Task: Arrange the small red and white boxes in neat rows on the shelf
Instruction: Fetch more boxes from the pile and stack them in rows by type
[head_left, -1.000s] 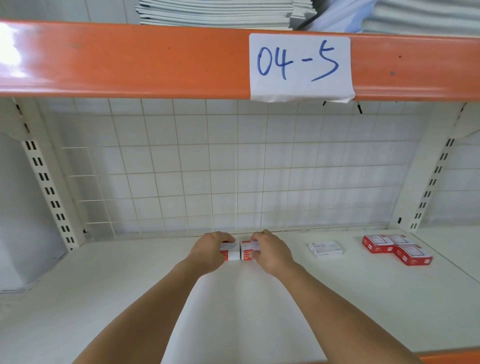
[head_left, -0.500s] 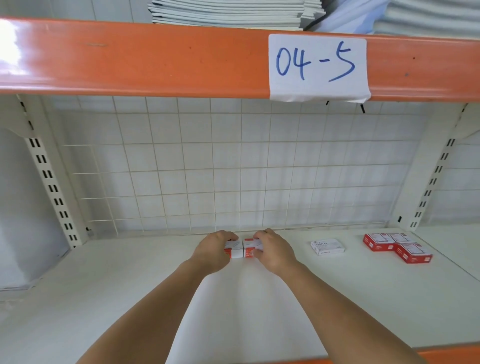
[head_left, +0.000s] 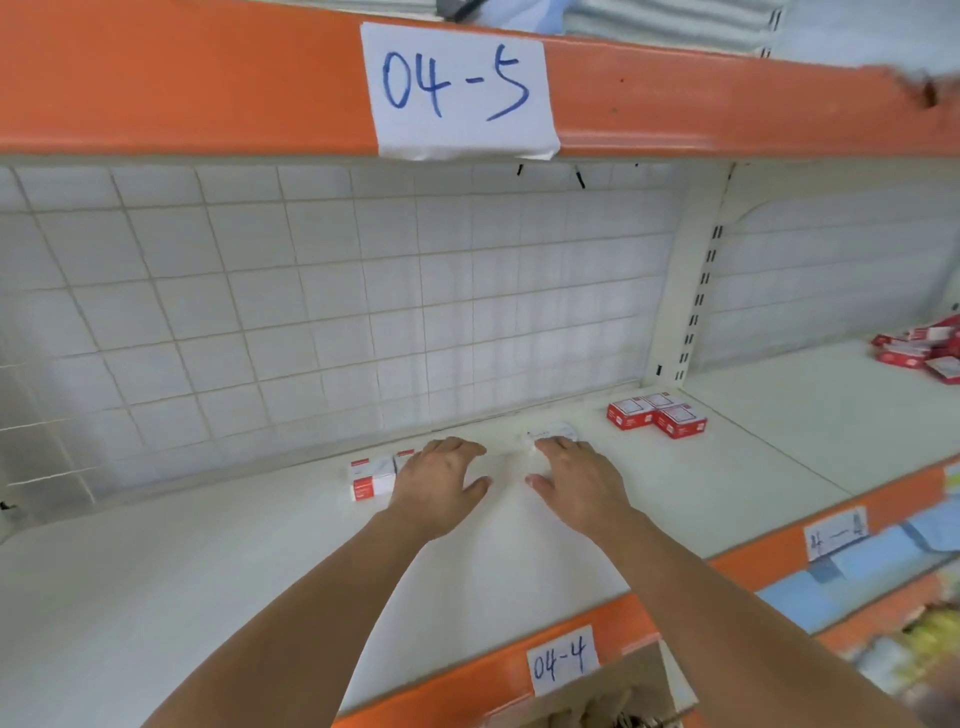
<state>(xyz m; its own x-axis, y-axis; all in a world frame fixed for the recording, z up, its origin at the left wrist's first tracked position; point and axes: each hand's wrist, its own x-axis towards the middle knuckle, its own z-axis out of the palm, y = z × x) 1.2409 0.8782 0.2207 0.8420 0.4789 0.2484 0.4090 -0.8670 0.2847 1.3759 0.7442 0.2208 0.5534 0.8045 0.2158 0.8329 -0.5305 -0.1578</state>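
Note:
Two small red and white boxes (head_left: 371, 475) stand side by side near the back of the white shelf (head_left: 208, 597). My left hand (head_left: 439, 486) hovers just right of them with spread, relaxed fingers, partly covering the second box. My right hand (head_left: 576, 480) reaches toward a white box (head_left: 550, 432) lying flat, fingertips at its near edge; fingers are straight. A cluster of three red and white boxes (head_left: 657, 413) lies further right.
A wire grid panel (head_left: 337, 312) backs the shelf. An orange beam (head_left: 208, 78) with a "04-5" label runs overhead. More red boxes (head_left: 924, 345) lie on the neighbouring shelf at right. The orange front edge carries a "04-4" label (head_left: 561, 660).
Both hands let go of the two boxes and shifted right; the right hand now reaches the white box. The camera turned rightward and tilted.

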